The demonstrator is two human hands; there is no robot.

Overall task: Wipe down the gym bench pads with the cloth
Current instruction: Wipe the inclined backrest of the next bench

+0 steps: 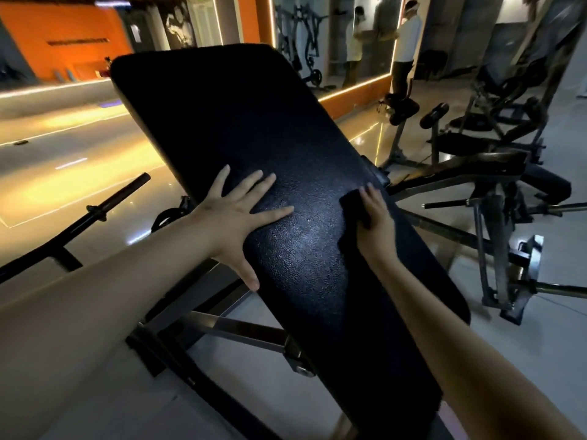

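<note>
Black, pebbled vinyl lay under both hands. The left hand [236, 214] rested flat on the bench pad [254, 122], palm down, fingers straight and spread wide, the thumb pointing back along the pad's near left edge; it held nothing. The right hand [376, 214] sat across from it at the pad's right edge, fingers bent lightly over a dark cloth [354, 206] and holding it against the vinyl. The thumb was out of sight, so how firmly the cloth was gripped could not be told. The cloth showed as a dark folded strip poking out on the inner side of the right fingers, touching the pad, with a stretch of bare vinyl between it and the left fingertips. That stretch caught the light and shone faintly.

The pad itself ran long and tilted, its broad rounded end rising away from the person and its narrow end coming down toward the bottom of the view. A dark metal frame [222, 327] with a bolted bracket carried it from beneath. To the left a black bar [111, 201] slanted over the glossy floor [63, 154], which reflected warm light. To the right stood other machines [495, 173] with roller pads and steel legs. Farther back were an orange wall [63, 36] and a lit-edged mirror [365, 42] showing standing figures.
</note>
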